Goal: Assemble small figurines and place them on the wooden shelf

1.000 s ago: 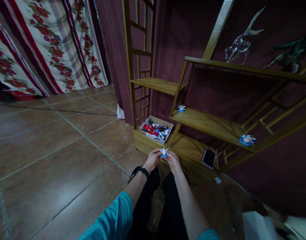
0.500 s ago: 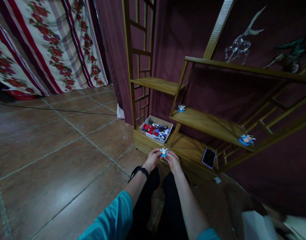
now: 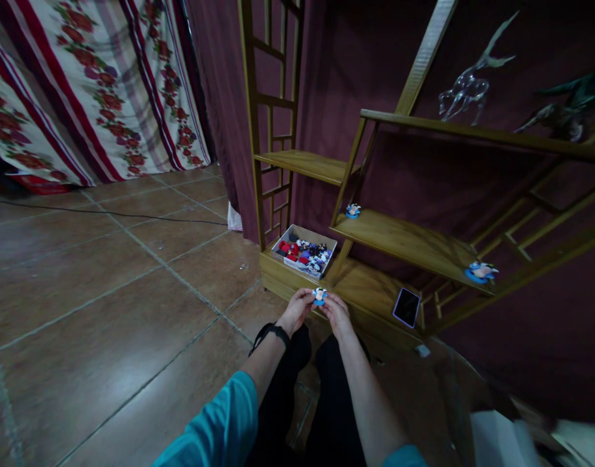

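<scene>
Between my two hands I hold a small figurine, white and pinkish on top with a blue base. My left hand pinches its left side, and my right hand grips its right side. It is upright, in front of the low shelf unit's edge. Just beyond my hands, a shallow white box on the lowest level holds several small red, black, white and purple pieces. Similar blue-based figurines stand on the middle shelf: one at its left end, another at its right end.
The wooden shelf unit rises in front of me. On its lowest board, to the right, lies a dark-screened tablet or phone. A clear deer ornament stands on the upper shelf. Left is tiled floor with a thin cable.
</scene>
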`<action>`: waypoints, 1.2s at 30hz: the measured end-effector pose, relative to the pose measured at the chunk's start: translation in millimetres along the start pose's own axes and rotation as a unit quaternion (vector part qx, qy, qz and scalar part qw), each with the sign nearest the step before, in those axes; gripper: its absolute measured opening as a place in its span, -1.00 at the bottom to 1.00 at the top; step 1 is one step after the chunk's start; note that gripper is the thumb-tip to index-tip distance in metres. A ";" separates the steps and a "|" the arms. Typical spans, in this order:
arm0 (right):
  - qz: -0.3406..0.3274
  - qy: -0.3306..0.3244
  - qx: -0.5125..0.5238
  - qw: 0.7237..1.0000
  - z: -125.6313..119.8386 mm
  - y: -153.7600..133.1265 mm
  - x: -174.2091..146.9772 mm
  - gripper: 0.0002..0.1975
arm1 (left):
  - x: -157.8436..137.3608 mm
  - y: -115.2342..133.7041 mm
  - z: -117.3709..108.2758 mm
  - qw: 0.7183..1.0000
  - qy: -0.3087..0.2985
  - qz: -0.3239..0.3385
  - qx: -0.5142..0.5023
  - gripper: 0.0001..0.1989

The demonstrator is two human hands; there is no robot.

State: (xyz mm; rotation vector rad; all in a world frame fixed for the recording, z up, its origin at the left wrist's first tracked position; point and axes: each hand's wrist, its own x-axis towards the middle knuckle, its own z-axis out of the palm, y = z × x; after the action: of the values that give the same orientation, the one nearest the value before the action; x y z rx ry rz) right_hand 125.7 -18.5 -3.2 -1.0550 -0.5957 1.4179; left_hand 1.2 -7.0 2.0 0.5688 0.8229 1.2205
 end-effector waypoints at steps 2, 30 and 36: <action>-0.002 -0.001 -0.001 1.000 0.0 0.0 -0.3 -0.73 | 0.4 -0.2 -0.3 1.000 0.000 -0.001 0.003 -0.76; -0.006 0.005 0.028 1.000 1.3 -0.6 -2.0 -0.73 | -3.9 1.1 1.3 1.000 0.004 0.013 0.006 -0.77; -0.008 -0.009 0.031 0.999 1.7 -1.5 -3.3 -0.73 | -6.4 3.5 2.8 1.000 0.006 0.018 -0.002 -0.78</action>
State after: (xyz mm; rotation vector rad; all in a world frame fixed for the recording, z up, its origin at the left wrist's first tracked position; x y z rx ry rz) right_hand 124.5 -21.1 -0.3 -0.9871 -0.5685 1.4247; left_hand 0.6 -12.2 7.8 0.5768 0.8229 1.2588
